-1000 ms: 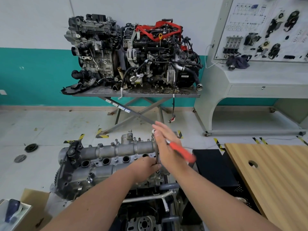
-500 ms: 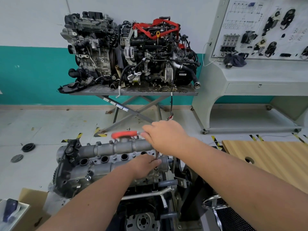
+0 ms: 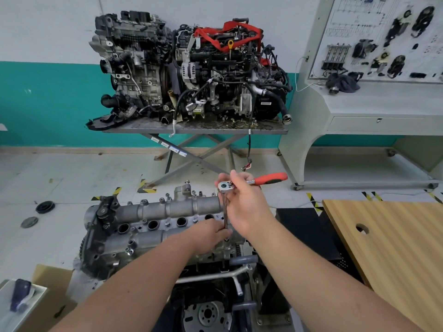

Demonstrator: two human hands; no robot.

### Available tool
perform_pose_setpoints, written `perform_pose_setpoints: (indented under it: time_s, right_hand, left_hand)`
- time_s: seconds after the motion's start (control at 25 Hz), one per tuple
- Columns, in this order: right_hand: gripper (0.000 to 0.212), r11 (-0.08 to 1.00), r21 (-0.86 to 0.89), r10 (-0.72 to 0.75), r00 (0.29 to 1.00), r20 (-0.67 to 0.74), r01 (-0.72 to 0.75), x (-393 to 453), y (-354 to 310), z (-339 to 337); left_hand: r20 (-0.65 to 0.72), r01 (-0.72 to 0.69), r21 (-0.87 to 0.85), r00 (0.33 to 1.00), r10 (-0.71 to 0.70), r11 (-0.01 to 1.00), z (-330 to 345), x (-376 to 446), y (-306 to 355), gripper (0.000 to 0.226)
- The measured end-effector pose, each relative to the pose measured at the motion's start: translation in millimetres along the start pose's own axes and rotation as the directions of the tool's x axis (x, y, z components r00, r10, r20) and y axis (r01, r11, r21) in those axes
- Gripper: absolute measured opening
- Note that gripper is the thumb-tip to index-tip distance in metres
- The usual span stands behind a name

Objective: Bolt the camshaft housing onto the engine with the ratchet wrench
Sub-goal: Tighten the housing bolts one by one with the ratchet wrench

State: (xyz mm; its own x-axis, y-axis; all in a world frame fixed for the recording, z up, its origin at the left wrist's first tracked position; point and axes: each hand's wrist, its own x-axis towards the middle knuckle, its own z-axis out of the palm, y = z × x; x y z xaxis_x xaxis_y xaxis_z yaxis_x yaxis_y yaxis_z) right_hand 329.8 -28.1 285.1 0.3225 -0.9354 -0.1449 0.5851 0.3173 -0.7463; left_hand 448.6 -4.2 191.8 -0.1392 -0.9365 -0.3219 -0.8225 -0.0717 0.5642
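The grey aluminium camshaft housing lies on top of the engine in the lower middle, with several bolts along its edges. A ratchet wrench with an orange handle stands over the housing's right end, its handle pointing right. A long extension bar drops from its chrome head to the housing. My right hand grips the wrench just behind its head. My left hand holds the lower end of the extension bar against the housing; the bolt under it is hidden.
A wooden board with a round hole lies at the right. Two more engines stand on a scissor table behind. A grey training console fills the upper right. A cardboard box sits at the lower left, and round parts lie on the floor.
The orange handle swung from the right to the left and back to the right. My left hand stayed at the extension bar's lower end.
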Motion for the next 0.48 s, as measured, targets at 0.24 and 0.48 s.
perform_pose_setpoints:
  time_s: [0.24,0.48]
  right_hand:
    - [0.030,0.298,-0.717,-0.465,0.752,0.467,0.630,-3.4,13.3,-32.7]
    - [0.030,-0.588,-0.482,-0.162,0.489,0.857,0.649,6.0,-11.5,-27.9]
  left_hand:
    - [-0.001,0.011,0.031,1.000,-0.011,0.999,-1.1,1.1,3.0,0.033]
    - [-0.035,-0.050,-0.020,0.998,0.050,0.999,-2.0,-2.6,4.6,0.031]
